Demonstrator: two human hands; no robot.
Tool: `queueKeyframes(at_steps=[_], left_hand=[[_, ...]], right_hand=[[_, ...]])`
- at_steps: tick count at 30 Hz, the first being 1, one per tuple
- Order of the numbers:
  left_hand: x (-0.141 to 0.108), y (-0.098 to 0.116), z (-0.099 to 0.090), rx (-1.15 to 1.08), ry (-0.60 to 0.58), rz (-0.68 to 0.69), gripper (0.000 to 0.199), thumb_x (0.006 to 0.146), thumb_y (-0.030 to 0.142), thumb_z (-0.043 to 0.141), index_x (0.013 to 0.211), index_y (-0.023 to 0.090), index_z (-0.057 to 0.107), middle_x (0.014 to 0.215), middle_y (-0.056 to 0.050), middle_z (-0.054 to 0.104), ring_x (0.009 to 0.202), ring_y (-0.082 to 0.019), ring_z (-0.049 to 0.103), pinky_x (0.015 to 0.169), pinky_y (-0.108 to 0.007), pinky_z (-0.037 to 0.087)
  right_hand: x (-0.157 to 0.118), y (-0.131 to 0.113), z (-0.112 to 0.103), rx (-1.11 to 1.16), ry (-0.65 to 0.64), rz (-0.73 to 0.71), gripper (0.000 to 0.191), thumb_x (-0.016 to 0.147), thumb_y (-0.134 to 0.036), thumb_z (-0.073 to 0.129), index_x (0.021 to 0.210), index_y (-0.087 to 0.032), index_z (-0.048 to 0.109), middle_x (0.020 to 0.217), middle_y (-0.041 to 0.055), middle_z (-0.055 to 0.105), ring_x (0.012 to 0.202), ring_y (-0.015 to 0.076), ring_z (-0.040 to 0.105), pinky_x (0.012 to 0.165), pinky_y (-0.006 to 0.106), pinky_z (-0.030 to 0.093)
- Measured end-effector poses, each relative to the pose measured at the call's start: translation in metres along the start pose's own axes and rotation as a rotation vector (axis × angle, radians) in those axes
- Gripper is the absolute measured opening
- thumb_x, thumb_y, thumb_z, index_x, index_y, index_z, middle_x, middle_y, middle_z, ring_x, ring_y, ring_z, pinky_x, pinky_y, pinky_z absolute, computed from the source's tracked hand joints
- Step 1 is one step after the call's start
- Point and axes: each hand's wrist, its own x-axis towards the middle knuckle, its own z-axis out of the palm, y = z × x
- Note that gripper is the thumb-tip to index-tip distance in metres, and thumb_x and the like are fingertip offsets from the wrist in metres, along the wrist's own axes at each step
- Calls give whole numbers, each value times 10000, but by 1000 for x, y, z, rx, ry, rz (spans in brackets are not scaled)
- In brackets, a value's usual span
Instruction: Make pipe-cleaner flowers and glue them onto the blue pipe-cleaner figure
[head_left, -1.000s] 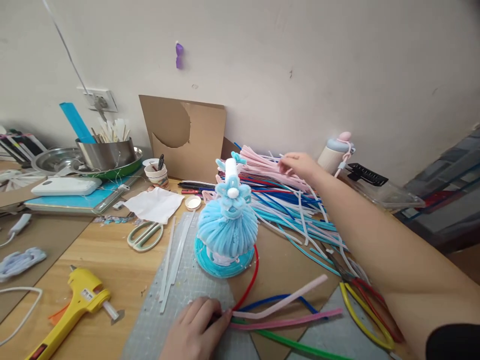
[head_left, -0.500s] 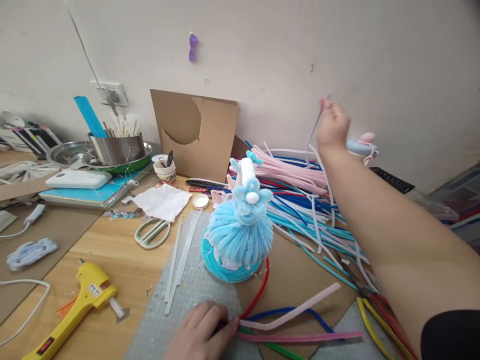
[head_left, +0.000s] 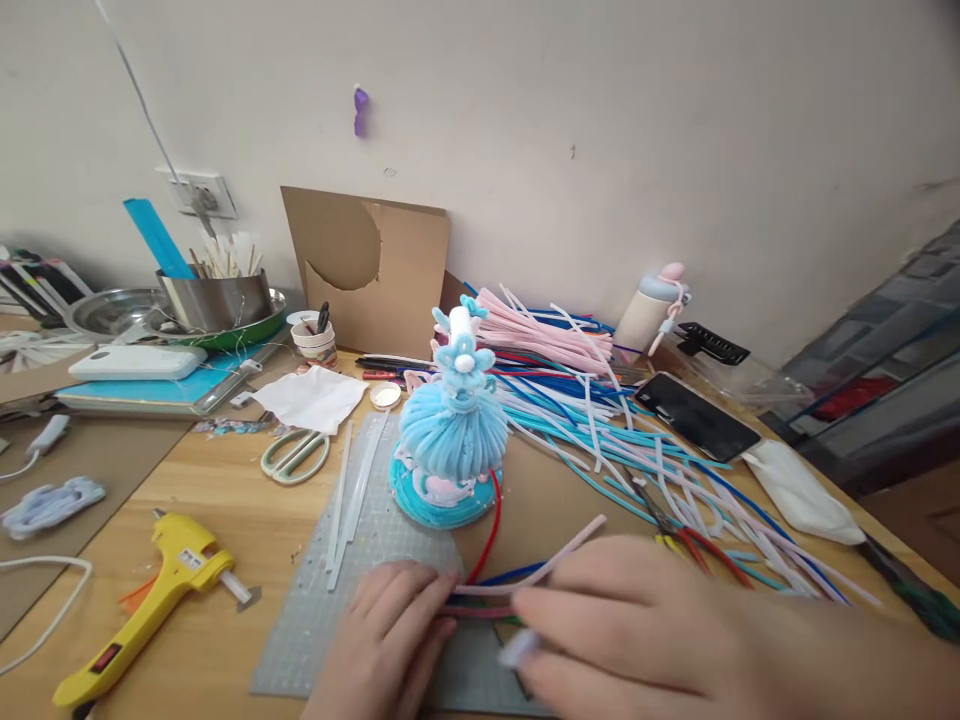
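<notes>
My left hand (head_left: 386, 630) rests low on the grey cutting mat (head_left: 289, 640), its fingers closed on the ends of several pipe cleaners. A red pipe cleaner (head_left: 491, 530), a blue one (head_left: 514, 573) and a pale pink one (head_left: 574, 543) fan out from it. Beside it, my right hand (head_left: 637, 630), blurred, pinches a pale purple pipe cleaner (head_left: 519, 648); only a short piece shows. Just beyond both hands stands a light blue pipe-cleaner ornament (head_left: 454, 430) with a gathered dome, a flower and a round turquoise base.
A loose heap of pipe cleaners (head_left: 555, 400) spreads to the right, near a phone (head_left: 697, 415) and a bottle (head_left: 645, 315). Pliers with red handles (head_left: 720, 555) lie partly behind my right hand. On the left are a yellow glue gun (head_left: 180, 570) and scissors (head_left: 296, 457).
My right hand has come down from above the heap to beside my left hand, bringing a pale purple pipe cleaner. My left hand keeps its hold. The view has shifted right.
</notes>
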Motion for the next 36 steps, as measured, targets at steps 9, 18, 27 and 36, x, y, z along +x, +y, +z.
queueKeyframes(at_steps=[9, 18, 27, 36], left_hand=[[2, 27, -9, -318, 103, 87, 233, 881, 2, 448, 992, 168, 568, 889, -53, 631, 796, -129, 598, 696, -221, 511], [-10, -16, -20, 65, -60, -144, 168, 921, 139, 469, 877, 185, 625, 826, -34, 651, 767, -188, 579, 693, -331, 484], [-7, -20, -12, 124, -158, -249, 198, 918, 192, 484, 826, 206, 658, 798, -17, 653, 774, -191, 578, 717, -343, 455], [5, -8, -11, 61, -110, -137, 305, 911, 115, 424, 1127, 212, 616, 1099, -75, 662, 995, -225, 601, 823, -419, 506]], right_hand=[[-9, 1, 97, 27, 13, 14, 298, 851, -93, 327, 968, -159, 593, 926, 99, 650, 832, 195, 564, 768, 324, 502], [-54, 43, 79, -67, 47, 518, 248, 937, -191, 373, 945, -197, 620, 913, 62, 691, 860, 211, 645, 749, 331, 487], [-85, 68, 65, -63, -18, 761, 259, 944, -284, 373, 817, -248, 595, 835, 11, 670, 772, 196, 623, 671, 302, 448], [-91, 87, 20, -209, 233, 857, 338, 942, -407, 329, 954, -254, 631, 978, 59, 690, 899, 255, 625, 748, 342, 448]])
